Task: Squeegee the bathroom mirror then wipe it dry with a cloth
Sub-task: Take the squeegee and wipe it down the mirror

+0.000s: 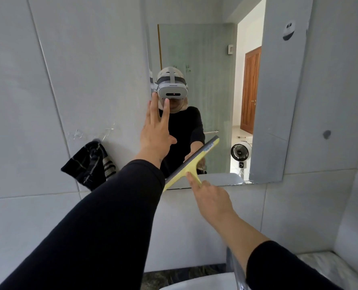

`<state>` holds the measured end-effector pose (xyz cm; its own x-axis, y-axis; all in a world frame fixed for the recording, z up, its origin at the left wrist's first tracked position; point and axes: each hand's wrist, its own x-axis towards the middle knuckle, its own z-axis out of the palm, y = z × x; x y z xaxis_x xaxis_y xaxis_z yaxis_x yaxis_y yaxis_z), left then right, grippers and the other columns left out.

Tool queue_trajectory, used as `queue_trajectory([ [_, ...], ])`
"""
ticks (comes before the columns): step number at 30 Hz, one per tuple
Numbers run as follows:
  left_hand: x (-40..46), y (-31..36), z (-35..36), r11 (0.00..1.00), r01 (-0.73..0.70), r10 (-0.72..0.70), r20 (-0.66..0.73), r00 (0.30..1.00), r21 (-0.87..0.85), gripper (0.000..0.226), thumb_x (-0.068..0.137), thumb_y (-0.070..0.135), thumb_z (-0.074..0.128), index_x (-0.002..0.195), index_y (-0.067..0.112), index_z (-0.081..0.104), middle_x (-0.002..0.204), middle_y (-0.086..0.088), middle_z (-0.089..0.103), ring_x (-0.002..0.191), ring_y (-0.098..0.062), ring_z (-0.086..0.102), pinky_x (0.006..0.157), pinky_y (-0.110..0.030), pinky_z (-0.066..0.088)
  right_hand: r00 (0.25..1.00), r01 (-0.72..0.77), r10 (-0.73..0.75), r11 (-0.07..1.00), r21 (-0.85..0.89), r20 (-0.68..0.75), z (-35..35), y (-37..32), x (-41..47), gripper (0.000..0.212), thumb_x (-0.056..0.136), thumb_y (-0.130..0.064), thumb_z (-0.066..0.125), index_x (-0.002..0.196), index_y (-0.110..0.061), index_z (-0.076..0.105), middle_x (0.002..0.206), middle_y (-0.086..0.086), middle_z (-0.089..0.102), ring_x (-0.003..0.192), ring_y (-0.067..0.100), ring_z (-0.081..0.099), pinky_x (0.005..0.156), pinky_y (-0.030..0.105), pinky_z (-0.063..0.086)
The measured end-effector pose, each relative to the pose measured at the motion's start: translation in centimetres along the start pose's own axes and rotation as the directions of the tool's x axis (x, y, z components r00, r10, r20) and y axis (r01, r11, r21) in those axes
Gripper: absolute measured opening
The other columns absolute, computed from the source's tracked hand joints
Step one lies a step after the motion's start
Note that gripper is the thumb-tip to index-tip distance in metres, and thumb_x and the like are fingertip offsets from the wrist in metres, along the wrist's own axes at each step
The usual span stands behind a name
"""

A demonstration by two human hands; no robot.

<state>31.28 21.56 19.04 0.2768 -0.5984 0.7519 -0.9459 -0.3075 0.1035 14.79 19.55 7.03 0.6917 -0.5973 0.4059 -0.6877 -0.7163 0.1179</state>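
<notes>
The bathroom mirror (215,80) hangs on the tiled wall ahead. My right hand (210,195) grips the handle of a yellow squeegee (186,168), index finger stretched along it. Its grey blade lies slanted against the lower part of the glass, near the bottom edge. My left hand (156,130) is flat with fingers spread, pressed at the mirror's left edge and holding nothing. A dark checked cloth (90,164) hangs from a hook on the wall, left of the mirror.
A chrome tap (235,268) and the white sink rim (195,283) sit just below my arms. A marble ledge (328,266) is at the lower right. The mirror reflects a person in a headset, a small fan and an open doorway.
</notes>
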Motion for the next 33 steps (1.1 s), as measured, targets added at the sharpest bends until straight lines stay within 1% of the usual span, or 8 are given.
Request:
queue_trajectory([
  [2,-0.1,0.2,-0.1,0.999,0.013,-0.013,0.005,1.0,-0.033,0.114,0.075,0.024,0.078,0.15,0.024,-0.008,0.156,-0.005,-0.024,0.146,-0.026,-0.011,0.107,-0.041,0.035,0.998,0.063,-0.064,0.995,-0.075,-0.011,0.2,1.6,-0.1,0.081,0.089,0.002,0.043,0.152,-0.023,-0.002,0.103,0.012,0.055,0.072,0.026,0.054,0.043,0.03,0.02],
  [6,-0.1,0.1,0.1,0.995,0.017,-0.016,0.01,1.0,-0.099,0.114,0.075,0.016,0.078,0.15,0.026,-0.008,0.155,-0.001,-0.026,0.146,-0.024,-0.013,0.111,-0.047,0.034,0.983,0.094,-0.139,0.943,-0.318,-0.123,1.0,5.2,-0.3,0.082,0.06,-0.003,0.075,0.134,-0.031,0.054,0.064,0.007,0.055,0.048,0.021,0.039,0.044,0.027,0.019],
  [8,0.0,0.2,0.3,0.995,0.018,-0.018,0.006,1.0,-0.102,0.112,0.076,0.014,0.076,0.15,0.026,-0.007,0.156,-0.003,-0.025,0.146,-0.025,-0.013,0.111,-0.046,0.033,0.973,0.102,-0.167,0.93,-0.352,-0.158,0.8,6.5,-0.2,0.078,0.053,-0.006,0.078,0.125,-0.033,0.063,0.058,0.006,0.052,0.046,0.021,0.042,0.046,0.027,0.021],
  [13,0.0,0.4,0.2,0.996,0.038,-0.037,0.02,0.999,-0.079,0.113,0.076,0.019,0.077,0.149,0.027,-0.009,0.155,-0.002,-0.027,0.146,-0.025,-0.012,0.111,-0.046,0.033,0.985,0.119,-0.154,0.932,-0.342,-0.078,-0.7,8.4,-0.4,0.07,0.094,-0.008,0.036,0.15,-0.039,0.008,0.096,0.004,0.05,0.078,0.022,0.039,0.068,0.033,0.031],
  [18,0.0,0.7,0.1,0.998,0.063,-0.062,0.015,0.998,-0.02,0.11,0.077,0.019,0.075,0.15,0.025,-0.008,0.156,-0.004,-0.025,0.146,-0.026,-0.009,0.111,-0.043,0.032,0.992,0.072,-0.105,0.927,-0.367,-0.07,-1.6,10.3,-0.4,0.067,0.096,-0.011,0.033,0.15,-0.041,0.008,0.098,0.004,0.048,0.084,0.023,0.039,0.072,0.034,0.03],
  [21,-0.2,1.7,0.4,0.995,0.079,-0.075,-0.056,0.996,0.066,0.094,0.085,0.024,0.062,0.15,0.02,-0.005,0.158,-0.008,-0.018,0.146,-0.028,-0.012,0.117,-0.05,0.015,0.992,0.078,-0.108,0.922,-0.379,-0.06,-2.1,11.6,-0.4,0.065,0.098,-0.012,0.031,0.148,-0.044,0.007,0.103,0.002,0.052,0.084,0.022,0.04,0.07,0.034,0.027],
  [24,-0.8,4.2,1.2,0.994,0.038,-0.033,-0.053,0.998,0.101,0.096,0.082,0.025,0.061,0.15,0.02,-0.006,0.158,-0.007,-0.017,0.145,-0.027,-0.016,0.117,-0.053,0.004,0.988,0.105,-0.14,0.909,-0.403,-0.057,-2.4,12.5,0.0,0.065,0.098,-0.013,0.031,0.148,-0.046,0.006,0.099,0.001,0.053,0.081,0.021,0.041,0.07,0.033,0.029],
  [33,-0.7,11.1,3.8,0.977,-0.116,0.111,0.038,0.993,0.179,0.098,0.078,0.032,0.067,0.15,0.021,0.002,0.158,-0.009,-0.015,0.145,-0.028,-0.017,0.116,-0.057,0.007,0.994,0.057,-0.084,0.939,-0.34,-0.066,-2.6,17.4,-0.9,0.068,0.097,-0.013,0.035,0.146,-0.05,0.008,0.108,-0.001,0.056,0.092,0.021,0.051,0.071,0.032,0.028],
])
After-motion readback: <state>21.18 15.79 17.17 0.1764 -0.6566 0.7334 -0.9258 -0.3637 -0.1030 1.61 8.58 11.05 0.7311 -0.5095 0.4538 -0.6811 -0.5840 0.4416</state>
